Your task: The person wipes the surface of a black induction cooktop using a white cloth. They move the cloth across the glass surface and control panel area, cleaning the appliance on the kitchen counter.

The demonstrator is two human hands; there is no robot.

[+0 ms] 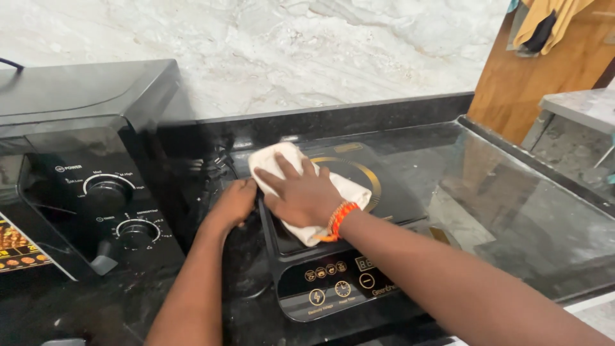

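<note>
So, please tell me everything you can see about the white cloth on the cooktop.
The white cloth looks like soft cotton, crumpled and partly folded, off-white, with no pattern. It lies flat on the black glass top of the induction cooktop, covering part of the gold ring. The right hand presses on it with fingers spread; the left hand rests at the cooktop's left edge, beside the cloth.

Small dark display (365, 262) on cooktop's front panel — colourful food label (16, 247) far left.
</note>
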